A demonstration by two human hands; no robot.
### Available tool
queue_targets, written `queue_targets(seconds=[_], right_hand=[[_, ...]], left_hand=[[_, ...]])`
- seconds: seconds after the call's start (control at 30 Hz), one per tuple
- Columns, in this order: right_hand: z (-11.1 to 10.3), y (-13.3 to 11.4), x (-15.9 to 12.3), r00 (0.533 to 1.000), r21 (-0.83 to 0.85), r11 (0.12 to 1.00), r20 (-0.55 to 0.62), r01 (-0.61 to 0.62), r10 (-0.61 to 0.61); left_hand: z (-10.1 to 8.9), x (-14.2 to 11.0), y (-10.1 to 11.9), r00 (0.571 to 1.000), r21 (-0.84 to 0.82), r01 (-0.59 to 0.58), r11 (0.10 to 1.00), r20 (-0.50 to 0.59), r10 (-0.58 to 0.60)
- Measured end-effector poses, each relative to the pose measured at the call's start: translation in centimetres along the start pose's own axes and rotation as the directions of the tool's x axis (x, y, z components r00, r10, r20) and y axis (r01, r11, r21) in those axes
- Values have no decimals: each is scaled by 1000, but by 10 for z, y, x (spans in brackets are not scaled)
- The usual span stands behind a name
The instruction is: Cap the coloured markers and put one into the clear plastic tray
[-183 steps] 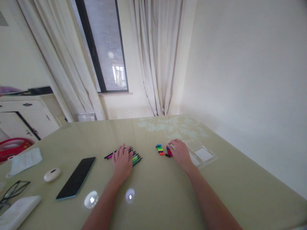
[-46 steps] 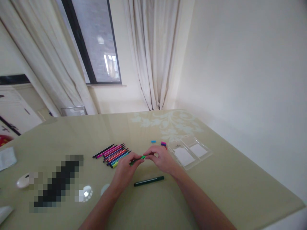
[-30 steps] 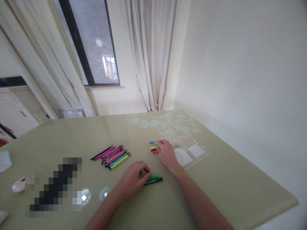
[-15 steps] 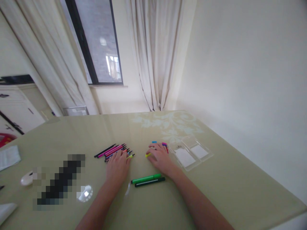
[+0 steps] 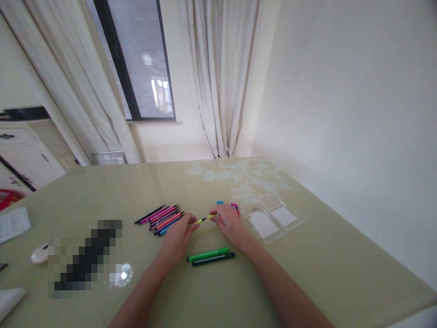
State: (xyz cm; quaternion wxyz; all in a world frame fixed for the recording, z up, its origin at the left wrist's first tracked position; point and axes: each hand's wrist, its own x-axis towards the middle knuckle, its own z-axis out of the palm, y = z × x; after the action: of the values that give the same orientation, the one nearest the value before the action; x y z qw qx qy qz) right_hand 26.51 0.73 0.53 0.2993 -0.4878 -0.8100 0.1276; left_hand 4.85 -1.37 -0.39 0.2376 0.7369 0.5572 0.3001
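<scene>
My left hand is closed round an uncapped yellow marker, whose dark tip points right. Facing that tip, a yellow cap is pinched in the fingers of my right hand; tip and cap are a short gap apart. Beyond my left hand lies a pile of uncapped markers in pink, black, orange and blue. Loose caps show round my right hand, among them a blue cap and a magenta cap. Nearer to me, a green marker and a dark green marker lie capped, side by side.
An opened clear plastic case with white inserts lies right of my right hand. Towards the left are a white mouse, a pixelated dark object and papers. The table meets the wall on the right.
My left hand has moved right and nearer, away from the pile, with the yellow marker. The marker's tip is now close to the yellow cap. My right hand has barely moved.
</scene>
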Motion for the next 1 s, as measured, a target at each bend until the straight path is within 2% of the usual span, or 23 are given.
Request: queue_targets(seconds=[0.27, 0.37, 0.6, 0.8, 0.9, 0.93, 1.0], right_hand=[[-2, -4, -4, 997, 217, 973, -21, 82, -80], [-1, -1, -3, 997, 318, 945, -56, 74, -60], [-6, -4, -1, 1000, 408, 913, -6, 2, 0], [-22, 6, 2, 995, 512, 856, -19, -74, 98], [-26, 19, 3, 977, 435, 893, -114, -115, 181], [-26, 23, 2, 974, 342, 932, -141, -122, 179], [-25, 27, 0, 987, 87, 992, -130, -86, 97]], left_hand=[[2, -4, 8, 998, -97, -62, 993, -27, 60], [3, -5, 8, 996, -137, -87, 987, -39, 82], [4, -6, 12, 997, -176, -65, 982, -49, 58], [1, -8, 27, 996, -141, -57, 988, 64, 67], [-1, -11, 30, 981, -64, -80, 995, 171, 90], [-1, -12, 31, 973, -51, -94, 994, 206, 102], [-1, -12, 30, 957, -61, -126, 990, 257, 138]])
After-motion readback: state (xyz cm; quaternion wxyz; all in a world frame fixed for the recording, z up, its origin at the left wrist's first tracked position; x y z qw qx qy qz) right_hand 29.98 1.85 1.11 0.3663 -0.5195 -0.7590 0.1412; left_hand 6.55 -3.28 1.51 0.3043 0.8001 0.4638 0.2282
